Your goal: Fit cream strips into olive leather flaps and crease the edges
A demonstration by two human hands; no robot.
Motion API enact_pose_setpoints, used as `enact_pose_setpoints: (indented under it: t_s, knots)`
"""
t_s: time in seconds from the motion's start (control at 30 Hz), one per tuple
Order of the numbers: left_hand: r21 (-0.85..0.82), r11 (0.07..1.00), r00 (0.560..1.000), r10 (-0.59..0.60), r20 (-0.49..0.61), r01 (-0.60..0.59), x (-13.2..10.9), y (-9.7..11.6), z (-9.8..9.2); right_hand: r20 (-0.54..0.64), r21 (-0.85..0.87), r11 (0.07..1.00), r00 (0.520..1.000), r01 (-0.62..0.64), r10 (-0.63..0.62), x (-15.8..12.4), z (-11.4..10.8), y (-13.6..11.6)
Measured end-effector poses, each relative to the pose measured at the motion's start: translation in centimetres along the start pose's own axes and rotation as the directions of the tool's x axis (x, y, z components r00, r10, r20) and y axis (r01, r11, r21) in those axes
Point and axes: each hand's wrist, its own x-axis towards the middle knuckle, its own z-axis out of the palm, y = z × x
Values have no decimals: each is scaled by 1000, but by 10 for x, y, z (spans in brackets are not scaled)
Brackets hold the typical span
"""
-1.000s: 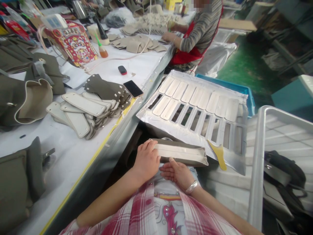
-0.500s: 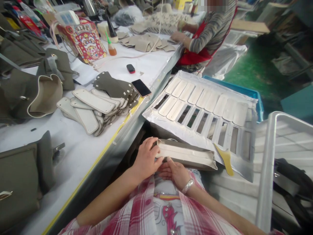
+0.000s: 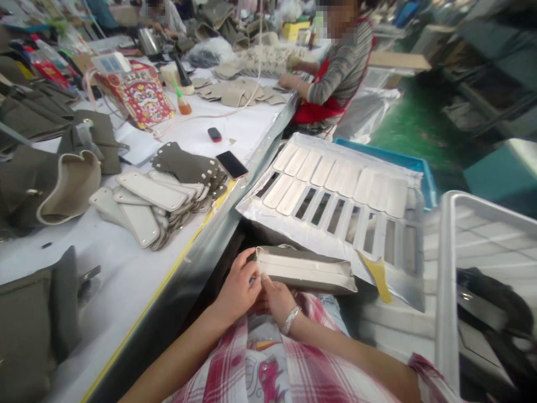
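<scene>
A grey-brown bag body with a cream strip along its upward-facing side lies across my lap. My left hand pinches the bag's left end, thumb and fingers at the corner. My right hand is closed at the same corner, its thumb on the near edge and its other fingers partly hidden underneath. Just beyond the bag is a slotted white rack bearing several pale rounded strips. A yellow scraper-like piece rests on the rack's near edge.
On the white table to the left are stacked strap pieces, a phone, grey-brown bags and a red patterned box. A white plastic crate stands at right, a blue bin behind the rack. A co-worker sits beyond.
The view has shifted, so the scene sits lower and further left. My right hand has come closer to my left at the bag's corner, its fingers now more tucked under.
</scene>
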Motion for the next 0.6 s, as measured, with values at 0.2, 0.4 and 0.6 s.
enact_pose_setpoints:
  t_s: [0.2,0.4,0.6]
  knots:
    - [157,982,994,107,12,-108,-1,3,8,391,105,987,918,-123,72,-54,-78,-19]
    - [421,846,943,323,86,-328,24,34,52,-578,-382,922,763,59,-288,-91,-243,-2]
    - [363,811,859,300,416,-459,54,79,106,-717,-575,779,613,-250,-332,-50,-335,26]
